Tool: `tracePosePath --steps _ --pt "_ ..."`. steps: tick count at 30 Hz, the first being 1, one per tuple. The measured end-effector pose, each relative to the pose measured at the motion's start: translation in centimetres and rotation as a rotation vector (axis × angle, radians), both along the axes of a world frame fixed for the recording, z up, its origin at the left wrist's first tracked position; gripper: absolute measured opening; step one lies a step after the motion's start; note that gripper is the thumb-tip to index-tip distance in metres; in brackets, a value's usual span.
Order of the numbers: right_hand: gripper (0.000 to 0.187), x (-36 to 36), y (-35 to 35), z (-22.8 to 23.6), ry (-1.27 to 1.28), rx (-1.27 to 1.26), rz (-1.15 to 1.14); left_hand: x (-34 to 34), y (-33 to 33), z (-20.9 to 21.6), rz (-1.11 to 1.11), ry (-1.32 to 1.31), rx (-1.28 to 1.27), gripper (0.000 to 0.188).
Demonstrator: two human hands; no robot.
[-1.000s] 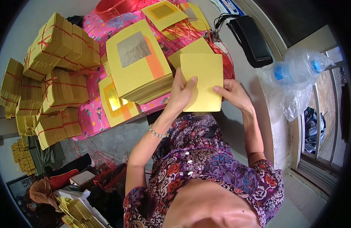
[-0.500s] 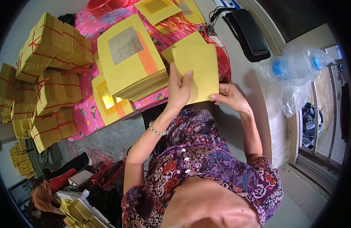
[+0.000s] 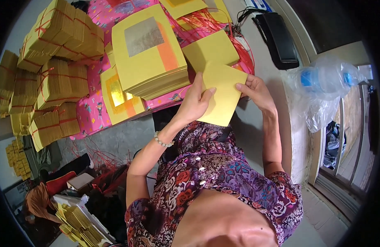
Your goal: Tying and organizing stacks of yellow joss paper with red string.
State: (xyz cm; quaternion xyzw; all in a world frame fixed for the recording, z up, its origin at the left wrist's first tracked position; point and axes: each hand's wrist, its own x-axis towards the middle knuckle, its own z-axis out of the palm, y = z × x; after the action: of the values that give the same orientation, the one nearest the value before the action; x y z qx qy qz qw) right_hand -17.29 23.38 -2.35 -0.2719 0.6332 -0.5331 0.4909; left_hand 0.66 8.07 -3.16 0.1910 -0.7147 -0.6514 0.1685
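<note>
A plain yellow paper sheet [image 3: 227,94] is held slanted over my lap; whether it is one sheet or a thin stack I cannot tell. My left hand [image 3: 196,102] grips its left edge, thumb on top and fingers out of sight beneath. At its upper right edge my right hand [image 3: 259,95] pinches it between thumb and fingers. Just beyond lies a plain yellow paper pile [image 3: 210,48]. Left of that stands a thick stack of yellow paper [image 3: 128,74], its top sheet bearing a silver square and an orange strip. Under its left side lies a yellow sheet with gold foil [image 3: 116,95].
Several yellow paper bundles [image 3: 54,35] tied with red string are piled at left on the pink patterned cloth [image 3: 88,109]. Red strings [image 3: 202,19] lie at the far side. A black case [image 3: 276,37] and a bagged plastic bottle [image 3: 321,80] are at right.
The held yellow paper has come nearer to me and turned, with a corner now pointing away. My right hand has moved up along its edge. The plain pile behind is more exposed.
</note>
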Motion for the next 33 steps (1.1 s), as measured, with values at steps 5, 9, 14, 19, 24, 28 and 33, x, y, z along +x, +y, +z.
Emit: tracePosePath --steps 5,9,14,19,24,28,33 --pt "0.026 0.3 0.3 -0.2 0.108 -0.161 0.074 0.2 -0.8 0.4 -0.187 -0.054 -0.133 0.054" --pt "0.018 -0.8 0.4 0.4 0.046 -0.219 0.0 0.2 -1.7 3.2 -0.242 -0.216 0.002 0.051" --pt "0.02 -2.8 -0.9 0.2 0.119 -0.176 -0.185 2.0 0.8 5.1 0.189 0.065 -0.765 0.061" --pt "0.026 -4.8 -4.2 -1.8 0.133 -0.237 -0.351 2.2 4.2 2.2 0.054 0.08 -0.754 0.066" --pt "0.026 -5.3 -7.0 -3.9 0.154 -0.146 -0.349 2.0 5.0 -1.0 -0.08 -0.026 -0.744 0.061" --pt "0.027 -5.3 -8.0 -6.3 0.223 -0.075 -0.311 1.1 4.5 -3.2 -0.019 -0.078 -0.752 0.065" --pt "0.028 -5.8 -7.8 -7.6 0.206 -0.042 -0.335 0.1 3.6 -3.8 0.05 -0.134 -0.853 0.074"
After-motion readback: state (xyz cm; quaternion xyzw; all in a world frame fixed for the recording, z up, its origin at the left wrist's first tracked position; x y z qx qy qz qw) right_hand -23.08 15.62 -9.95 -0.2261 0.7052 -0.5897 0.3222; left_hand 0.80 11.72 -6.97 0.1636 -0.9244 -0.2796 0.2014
